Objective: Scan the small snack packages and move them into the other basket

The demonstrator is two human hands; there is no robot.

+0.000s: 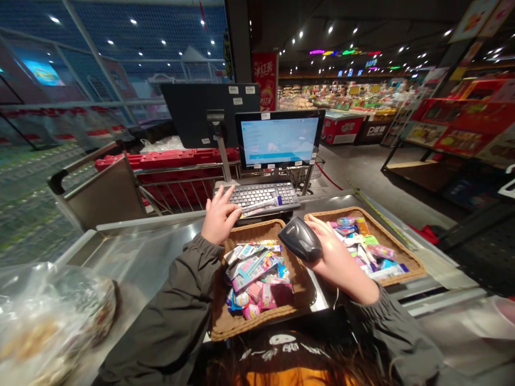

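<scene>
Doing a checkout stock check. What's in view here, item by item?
monitor: 1, black, lit, behind keyboard
keyboard: 1, grey, on counter
stick packet: 1, white and purple, on keyboard
wicker baskets: 2, brown, on counter
small packets: many, mixed colours, in baskets
plastic bag: 1, clear, lower left
counter: 1, steel, under baskets
scanner: 1, black, in right hand
left hand: 1, at keyboard
right hand: 1, over right basket
</scene>
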